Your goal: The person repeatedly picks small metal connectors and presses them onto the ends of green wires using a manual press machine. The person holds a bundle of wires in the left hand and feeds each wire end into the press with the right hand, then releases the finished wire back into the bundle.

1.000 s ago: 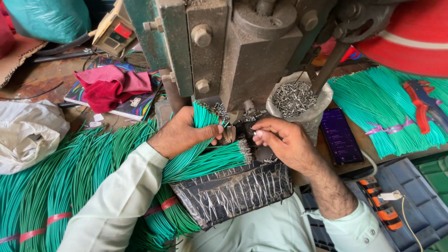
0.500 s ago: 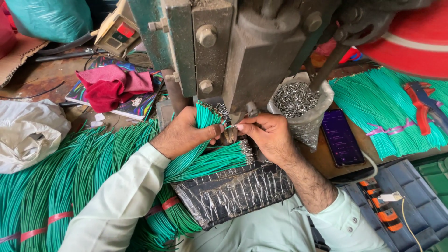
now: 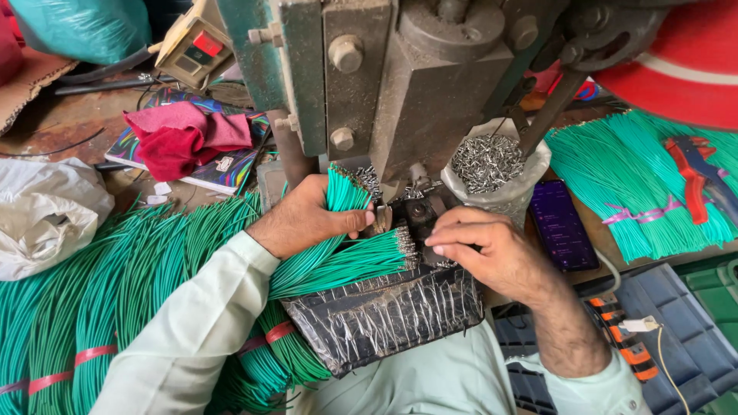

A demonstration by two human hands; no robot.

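Observation:
My left hand [image 3: 307, 219] is closed around a bundle of green wires [image 3: 344, 192] whose ends point up toward the grey press machine [image 3: 415, 84]. A second fan of green wires with metal tips [image 3: 357, 260] lies just below that hand on a black plastic-wrapped pad [image 3: 384, 315]. My right hand [image 3: 488, 250] rests at the press base beside the small metal die [image 3: 419, 211], fingers bent and pinched together; whether it holds anything small is hidden.
A bag of small metal terminals [image 3: 488, 161] stands right of the press. A dark phone [image 3: 560, 224], more tied green wires [image 3: 630, 184] and red-handled pliers [image 3: 696, 173] lie at right. Large green wire bundles [image 3: 100, 292], a white bag [image 3: 46, 211] and red cloth [image 3: 184, 137] are at left.
My right hand has dropped from the press die, where it pinched a wire, down and right to the press base. My left hand keeps its hold on the bundle.

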